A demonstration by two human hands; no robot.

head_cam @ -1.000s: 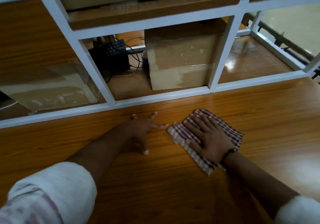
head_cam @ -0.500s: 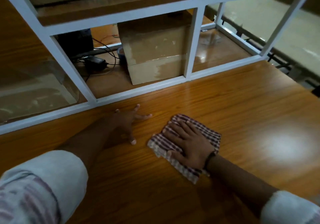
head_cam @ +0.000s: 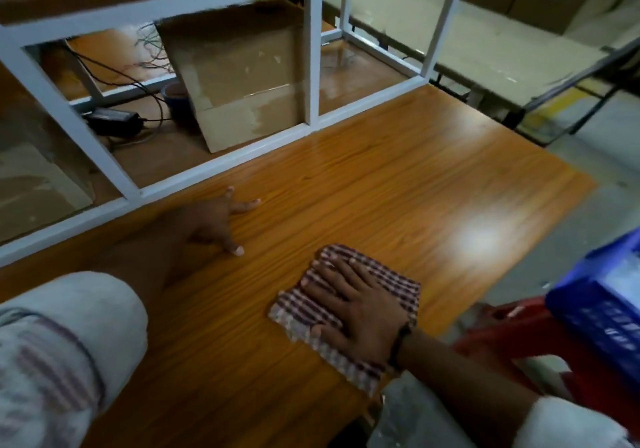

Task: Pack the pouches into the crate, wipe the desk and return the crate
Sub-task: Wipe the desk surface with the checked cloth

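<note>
- Checked cloth [head_cam: 394, 285] lay flat under the right hand [head_cam: 356, 309], close to the near edge of the table [head_cam: 398, 184]. The fingers were spread and pressing down on it, pinching nothing. A second before, it had been up beside the other hand, so the stroke had been dragged back toward the person.
- Off the table's right end, a blue crate [head_cam: 602, 305] sat on something red [head_cam: 519, 330]. It came into view only as the head turned that way. Something pale showed inside, too blurred to call pouches, though I took the packing to be done.
- Further in, the left hand [head_cam: 211, 219] had stayed planted where it was, fingers splayed with the tips on the wood, holding nothing. It was now well apart from the cloth.
- From the turn of the head, I judged the wiping was working toward the table's right stretch, with the crate's return yet to come.
- At the back, the white frame [head_cam: 221, 167] stood with the cardboard box [head_cam: 242, 73] and a black adapter [head_cam: 112, 120] behind it, untouched.
</note>
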